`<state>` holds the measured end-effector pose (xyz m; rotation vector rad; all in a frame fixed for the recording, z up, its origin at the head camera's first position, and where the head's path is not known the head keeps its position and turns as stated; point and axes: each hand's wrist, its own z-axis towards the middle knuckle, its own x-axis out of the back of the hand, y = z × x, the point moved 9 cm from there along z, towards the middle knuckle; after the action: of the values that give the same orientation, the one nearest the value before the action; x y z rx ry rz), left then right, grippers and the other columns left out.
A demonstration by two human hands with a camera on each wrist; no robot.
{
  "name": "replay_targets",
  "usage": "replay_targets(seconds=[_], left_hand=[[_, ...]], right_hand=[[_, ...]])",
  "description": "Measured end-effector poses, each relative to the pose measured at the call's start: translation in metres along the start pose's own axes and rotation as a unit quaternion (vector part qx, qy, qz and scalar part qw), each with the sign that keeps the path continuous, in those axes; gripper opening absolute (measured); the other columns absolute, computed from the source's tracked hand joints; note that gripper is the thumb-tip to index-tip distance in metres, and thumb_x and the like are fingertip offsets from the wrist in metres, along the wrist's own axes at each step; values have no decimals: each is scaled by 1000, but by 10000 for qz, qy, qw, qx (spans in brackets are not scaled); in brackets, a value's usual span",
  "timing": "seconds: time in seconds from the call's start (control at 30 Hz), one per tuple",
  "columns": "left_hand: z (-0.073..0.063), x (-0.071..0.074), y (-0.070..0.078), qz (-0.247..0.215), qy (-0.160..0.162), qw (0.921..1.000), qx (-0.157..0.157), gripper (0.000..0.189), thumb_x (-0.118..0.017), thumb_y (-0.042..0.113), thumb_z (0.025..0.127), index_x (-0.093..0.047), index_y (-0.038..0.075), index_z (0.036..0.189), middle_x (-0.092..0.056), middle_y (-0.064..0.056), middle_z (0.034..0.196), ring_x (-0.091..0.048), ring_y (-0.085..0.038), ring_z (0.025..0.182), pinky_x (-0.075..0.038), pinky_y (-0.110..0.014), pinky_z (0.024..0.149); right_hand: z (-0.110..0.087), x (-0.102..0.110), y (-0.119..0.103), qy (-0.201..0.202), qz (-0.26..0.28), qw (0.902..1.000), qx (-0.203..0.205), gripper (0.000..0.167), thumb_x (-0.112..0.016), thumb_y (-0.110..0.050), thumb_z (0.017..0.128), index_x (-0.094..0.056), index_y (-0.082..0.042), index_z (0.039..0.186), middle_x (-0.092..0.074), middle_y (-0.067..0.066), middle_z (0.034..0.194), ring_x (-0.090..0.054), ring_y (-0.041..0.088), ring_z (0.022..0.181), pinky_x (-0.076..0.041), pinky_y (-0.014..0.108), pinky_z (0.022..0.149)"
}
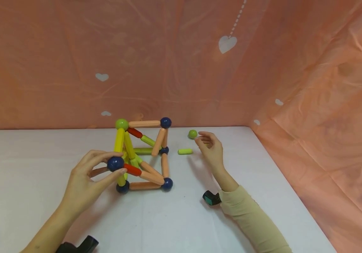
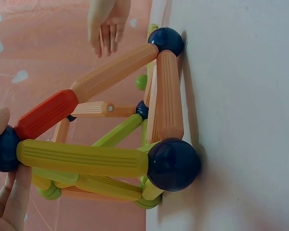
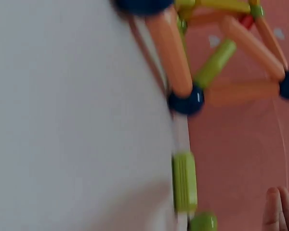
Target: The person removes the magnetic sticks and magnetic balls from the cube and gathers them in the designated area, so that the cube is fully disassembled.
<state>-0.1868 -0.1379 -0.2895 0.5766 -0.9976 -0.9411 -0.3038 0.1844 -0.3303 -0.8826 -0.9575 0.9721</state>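
My left hand (image 1: 81, 181) pinches a dark blue ball (image 1: 115, 164) between thumb and fingers, at the near upper corner of a frame built of toy rods and balls. A red rod (image 2: 47, 114) and a yellow rod (image 2: 84, 158) run from that ball. The yellow one reaches down to a blue ball (image 2: 174, 164) on the table. Peach rods (image 1: 145, 185) and a green ball (image 1: 122, 124) form other parts. One peach rod (image 1: 158, 142) sticks out with a free end. My right hand (image 1: 212, 151) hovers with loosely bent fingers beside a loose green ball (image 1: 192, 134).
A short light green rod (image 1: 185, 151) lies on the white table (image 1: 174, 225), right of the frame. A small yellow piece shows partly behind the right hand's fingers. Black devices sit at both wrists. Orange cloth (image 1: 181, 70) with hearts hangs behind and to the right.
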Motion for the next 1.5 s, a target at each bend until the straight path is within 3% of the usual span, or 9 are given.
replay_targets(seconds=[0.23, 0.37, 0.6, 1.0, 1.17, 1.27, 1.4, 1.5], left_hand=[[1, -2, 0, -20, 27, 10000, -63, 39, -80, 9, 77, -69, 16, 114, -55, 6, 103, -53, 0, 94, -45, -3, 80], [1, -3, 0, 16, 9, 10000, -41, 39, -80, 11, 77, -69, 16, 115, -55, 5, 103, -52, 0, 93, -45, -3, 80], [2, -6, -1, 0, -13, 10000, -29, 38, -80, 11, 78, -69, 16, 115, -55, 5, 103, -52, 0, 93, -45, -3, 80], [2, -9, 0, -23, -21, 10000, -60, 38, -79, 11, 79, -69, 16, 114, -55, 5, 102, -52, 0, 93, -45, -3, 80], [2, -11, 0, -7, -58, 10000, -53, 37, -79, 12, 79, -69, 13, 114, -55, 5, 102, -52, 1, 93, -45, -3, 80], [3, -11, 0, -19, -54, 10000, -46, 37, -79, 11, 79, -69, 13, 114, -56, 4, 102, -52, 0, 93, -46, -4, 80], [5, -10, -1, 22, -20, 10000, -53, 37, -79, 11, 79, -69, 15, 114, -56, 5, 102, -52, 0, 93, -45, -3, 80], [5, -9, -1, 54, -9, 10000, -71, 37, -79, 11, 79, -69, 15, 115, -55, 5, 103, -52, 1, 93, -44, -3, 80]], right_hand=[[-11, -35, -12, -266, 838, 9961, -60, 34, -66, 0, 86, -57, 6, 118, -66, 23, 101, -61, 5, 81, -51, 15, 73], [-15, -49, -18, -340, 885, 9954, -105, 40, -67, -3, 87, -55, 1, 125, -67, 23, 104, -64, 8, 83, -53, 16, 72], [-21, -76, -24, -695, 1057, 9916, -281, 65, -68, -10, 88, -36, -5, 144, -66, 22, 109, -65, 28, 98, -54, 23, 78], [-29, -99, -30, -898, 1434, 9843, -504, 91, -69, -6, 86, -10, -16, 154, -61, 23, 113, -64, 26, 100, -54, 27, 84], [-29, -95, -31, -785, 1118, 9904, -213, 86, -65, -2, 86, -15, -20, 154, -61, 21, 108, -62, 23, 93, -52, 19, 78], [-28, -90, -34, -740, 868, 9935, 17, 76, -58, 0, 88, -24, -22, 152, -58, 22, 105, -61, 28, 88, -52, 22, 71], [-27, -83, -39, -638, 640, 9954, 330, 62, -55, 0, 90, -37, -15, 147, -59, 23, 102, -62, 40, 81, -53, 26, 62], [-25, -76, -43, -511, 351, 9957, 693, 54, -59, -3, 90, -46, -11, 142, -63, 22, 99, -64, 39, 74, -50, 20, 56]])
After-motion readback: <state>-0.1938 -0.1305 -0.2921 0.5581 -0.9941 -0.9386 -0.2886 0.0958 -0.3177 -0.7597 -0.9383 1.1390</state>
